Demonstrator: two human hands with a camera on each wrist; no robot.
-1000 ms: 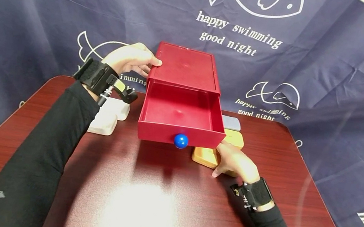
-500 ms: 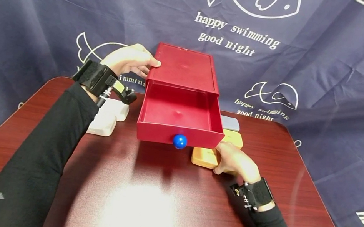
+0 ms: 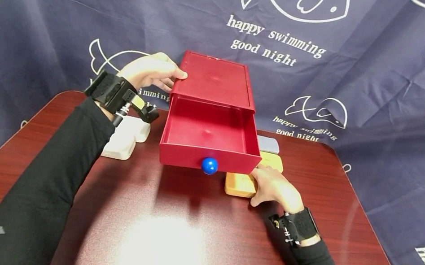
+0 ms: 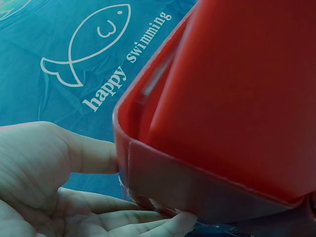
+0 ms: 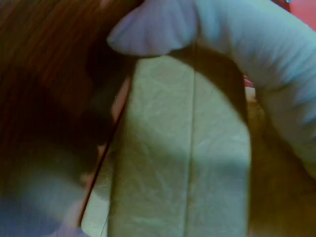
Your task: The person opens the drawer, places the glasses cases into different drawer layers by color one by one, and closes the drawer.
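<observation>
A red drawer box (image 3: pixel 217 81) is tilted up above the table, its drawer (image 3: pixel 209 127) pulled partly out toward me and bare inside. A round blue knob (image 3: pixel 209 165) sits on the drawer's front. My left hand (image 3: pixel 149 71) grips the box by its left side, thumb over the top edge; in the left wrist view the fingers (image 4: pixel 148 222) reach underneath. Below the drawer's right corner, my right hand (image 3: pixel 275 189) pinches an orange-yellow case (image 3: pixel 239 185), which stays low at the table. That case (image 5: pixel 158 148) shows a leathery surface and a lengthwise seam between thumb and finger.
Behind the right hand lie a yellow case (image 3: pixel 272 160) and a grey-blue one (image 3: pixel 268 145). White cases (image 3: pixel 121 144) lie at left, partly behind the left forearm. A dark blue printed curtain (image 3: pixel 366 81) hangs behind the reddish-brown table (image 3: pixel 260 257).
The orange-yellow case has turned a little in the right hand, and the part of it right of the thumb has gone out of sight. The left hand and drawer box stay nearly still.
</observation>
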